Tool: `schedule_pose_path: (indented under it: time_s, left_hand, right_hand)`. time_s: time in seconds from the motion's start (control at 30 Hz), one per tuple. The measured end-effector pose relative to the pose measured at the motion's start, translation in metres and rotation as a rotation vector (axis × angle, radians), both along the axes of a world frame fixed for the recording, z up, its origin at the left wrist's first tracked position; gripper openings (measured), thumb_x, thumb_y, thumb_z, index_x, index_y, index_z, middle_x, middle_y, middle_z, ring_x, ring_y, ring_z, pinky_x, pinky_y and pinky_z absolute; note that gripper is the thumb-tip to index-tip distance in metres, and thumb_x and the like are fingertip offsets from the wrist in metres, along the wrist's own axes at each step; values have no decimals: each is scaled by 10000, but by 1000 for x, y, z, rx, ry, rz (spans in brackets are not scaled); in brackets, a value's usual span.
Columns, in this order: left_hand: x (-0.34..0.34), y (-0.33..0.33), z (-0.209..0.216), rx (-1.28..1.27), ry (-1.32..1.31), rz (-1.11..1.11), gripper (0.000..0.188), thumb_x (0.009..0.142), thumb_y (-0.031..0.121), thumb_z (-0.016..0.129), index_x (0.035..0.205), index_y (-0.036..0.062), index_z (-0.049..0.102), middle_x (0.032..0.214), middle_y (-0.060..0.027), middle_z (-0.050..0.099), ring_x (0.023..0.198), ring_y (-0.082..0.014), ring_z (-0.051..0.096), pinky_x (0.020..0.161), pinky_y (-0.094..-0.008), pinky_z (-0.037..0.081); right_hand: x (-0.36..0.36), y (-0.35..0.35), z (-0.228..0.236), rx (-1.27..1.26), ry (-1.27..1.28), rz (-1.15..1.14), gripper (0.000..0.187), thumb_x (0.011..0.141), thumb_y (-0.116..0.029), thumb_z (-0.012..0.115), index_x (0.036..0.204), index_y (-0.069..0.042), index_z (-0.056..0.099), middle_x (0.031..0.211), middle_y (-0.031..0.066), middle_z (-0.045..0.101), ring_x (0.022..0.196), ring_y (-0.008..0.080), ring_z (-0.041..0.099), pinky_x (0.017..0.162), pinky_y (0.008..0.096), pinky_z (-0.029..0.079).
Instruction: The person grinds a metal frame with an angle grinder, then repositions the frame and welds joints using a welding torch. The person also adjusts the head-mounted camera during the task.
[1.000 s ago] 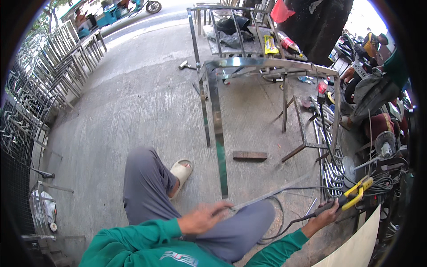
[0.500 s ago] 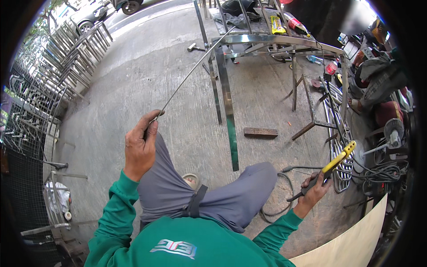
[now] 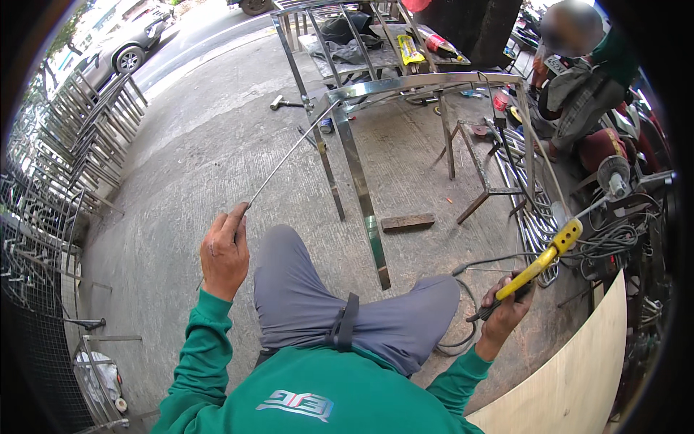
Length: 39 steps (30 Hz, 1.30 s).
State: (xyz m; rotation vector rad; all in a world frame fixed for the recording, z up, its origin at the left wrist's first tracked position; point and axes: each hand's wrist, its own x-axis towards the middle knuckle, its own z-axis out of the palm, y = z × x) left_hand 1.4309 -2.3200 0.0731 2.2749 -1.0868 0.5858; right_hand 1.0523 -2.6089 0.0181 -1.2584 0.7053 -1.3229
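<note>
My left hand [image 3: 225, 249] pinches a thin metal rod [image 3: 289, 154] between thumb and fingers. The rod slants up and away; its far tip appears at the near left corner of a shiny metal frame [image 3: 352, 155], but contact is unclear. A short piece of it shows below my wrist. In my right hand [image 3: 506, 311], fingers wrap round the dark handle of a yellow welding electrode holder [image 3: 538, 271], its head pointing up and right. A thin tan rod [image 3: 553, 177] seems to come out of that head. A black cable [image 3: 468, 338] loops beside my right knee.
A rusty metal bar [image 3: 408, 223] lies on the concrete in front of me. Beyond are a hammer [image 3: 286, 103] and a small can [image 3: 326, 126]. Metal racks [image 3: 90, 137] line the left, shiny tubes [image 3: 524, 224] the right. A co-worker [image 3: 589, 87] bends at upper right; plywood [image 3: 571, 376] lies near.
The view has swung so the frame sits further left. The left-hand rod's tip has come back from above the frame to its corner. A co-worker has come further into view.
</note>
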Motion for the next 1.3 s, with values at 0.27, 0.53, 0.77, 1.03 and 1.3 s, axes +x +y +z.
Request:
schedule_pose_path:
  time_s: [0.27, 0.53, 0.77, 1.03, 1.3]
  left_hand:
    - [7, 4, -6, 32, 42, 16, 353, 986, 4, 640, 1320, 90, 715, 738, -99, 514, 586, -222, 486, 553, -394, 403]
    - [7, 0, -14, 10, 99, 10, 390, 987, -15, 631, 1354, 96, 703, 719, -93, 460, 596, -197, 418, 566, -380, 367]
    - [4, -1, -16, 25, 79, 10, 391, 981, -23, 633, 1351, 85, 702, 720, -95, 462, 586, -200, 417, 557, -386, 363]
    - [-2, -3, -15, 24, 108, 33, 373, 987, -29, 624, 1338, 69, 704, 736, -104, 503, 592, -203, 445, 567, -383, 386]
    - [-3, -3, -14, 18, 100, 27, 370, 986, -31, 622, 1332, 70, 705, 748, -113, 524, 596, -216, 470, 565, -389, 392]
  right_hand:
    - [40, 31, -16, 16, 72, 20, 268, 1026, -81, 638, 1241, -49, 481, 866, 28, 543, 517, 92, 511, 443, 252, 467]
    - [72, 73, -16, -26, 255, 147, 430, 956, -208, 744, 1236, 14, 504, 999, 41, 585, 849, 113, 579, 744, 262, 503]
    - [91, 81, -7, -131, 422, 149, 321, 924, -145, 717, 1143, 14, 545, 835, 80, 607, 711, 149, 614, 641, 342, 509]
    - [98, 77, 5, -275, 585, 144, 313, 948, -154, 698, 1167, 5, 540, 827, 57, 599, 695, 129, 576, 632, 313, 489]
    - [107, 80, 11, -326, 569, 122, 294, 951, -126, 682, 1170, 8, 539, 807, 88, 611, 667, 184, 607, 619, 343, 497]
